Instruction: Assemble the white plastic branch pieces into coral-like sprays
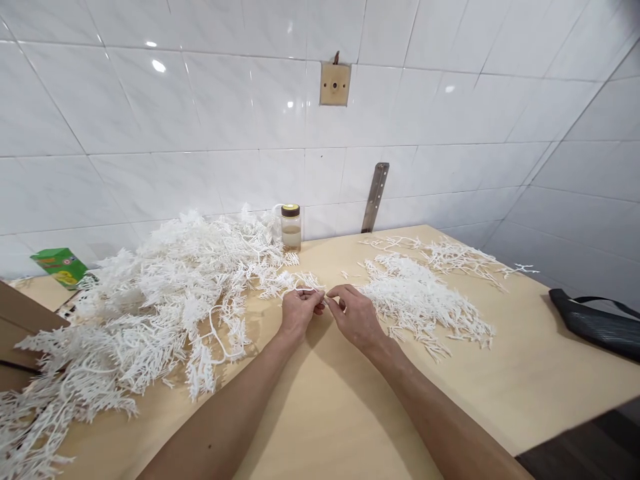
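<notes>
Over the middle of the table, my left hand (299, 312) is closed on a thin white plastic branch (305, 289), whose stem shows above the fingers. My right hand (356, 313) meets it with thumb and forefinger pinched together at the branch's end; whatever is between those fingertips is too small to make out. Left of my hands lies a large tangled heap of white feathery plastic branches (175, 293). Close by on the right is a flatter pile of small white sprigs (420, 293). Behind that pile, bare white stems (460, 257) are spread out.
A jar with a dark lid (291, 230) stands by the tiled wall. A metal bracket (375, 198) leans there too. At far left is a green box (61, 267) beside a brown carton (23, 327). A black bag (595, 323) lies on the right edge of the wooden table (530, 373).
</notes>
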A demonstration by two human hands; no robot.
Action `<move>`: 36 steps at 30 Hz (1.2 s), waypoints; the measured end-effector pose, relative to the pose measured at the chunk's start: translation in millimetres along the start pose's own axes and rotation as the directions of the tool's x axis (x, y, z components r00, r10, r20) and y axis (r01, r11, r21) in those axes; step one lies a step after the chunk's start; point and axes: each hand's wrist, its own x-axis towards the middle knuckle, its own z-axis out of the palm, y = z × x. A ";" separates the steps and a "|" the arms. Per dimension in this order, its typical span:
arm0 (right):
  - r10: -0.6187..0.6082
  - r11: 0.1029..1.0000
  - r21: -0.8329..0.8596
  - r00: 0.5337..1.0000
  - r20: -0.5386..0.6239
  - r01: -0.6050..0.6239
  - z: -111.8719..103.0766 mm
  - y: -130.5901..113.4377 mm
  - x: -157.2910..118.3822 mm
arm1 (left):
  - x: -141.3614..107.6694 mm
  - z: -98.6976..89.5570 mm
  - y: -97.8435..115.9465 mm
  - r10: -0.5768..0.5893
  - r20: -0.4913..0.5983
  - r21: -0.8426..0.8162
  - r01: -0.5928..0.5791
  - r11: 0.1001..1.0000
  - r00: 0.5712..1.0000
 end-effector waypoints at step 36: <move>0.243 0.918 -0.300 0.965 -0.094 -0.261 -24.9 33.4 2.7 | 4.7 -9.4 5.3 0.003 0.075 -0.059 0.001 0.998 0.997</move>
